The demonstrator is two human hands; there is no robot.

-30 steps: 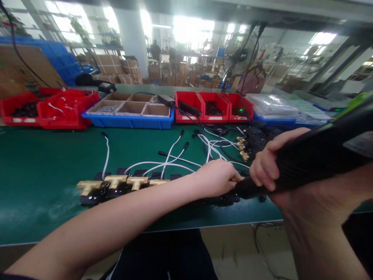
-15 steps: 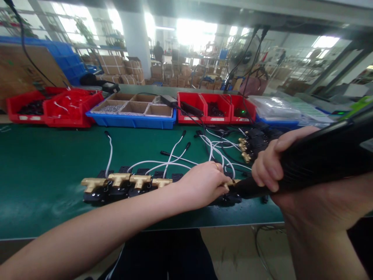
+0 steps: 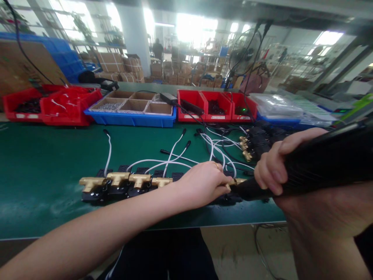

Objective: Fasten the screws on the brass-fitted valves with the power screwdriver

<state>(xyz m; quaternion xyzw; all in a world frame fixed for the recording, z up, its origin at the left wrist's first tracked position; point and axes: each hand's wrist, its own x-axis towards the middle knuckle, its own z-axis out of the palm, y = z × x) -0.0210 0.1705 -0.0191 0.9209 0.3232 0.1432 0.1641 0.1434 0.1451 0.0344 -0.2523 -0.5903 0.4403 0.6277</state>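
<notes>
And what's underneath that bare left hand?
Just past the bare left hand, part of a brass-coloured metal fitting shows, with some black housing below it. Whatever lies directly beneath the palm is covered, so I can't tell.

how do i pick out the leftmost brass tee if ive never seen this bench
Start at the green bench. Near its front edge, a row of brass tees on black bodies extends left of the left hand. Take the tee at the far left end: unlike its neighbours, it has no other tee on its left.
</notes>
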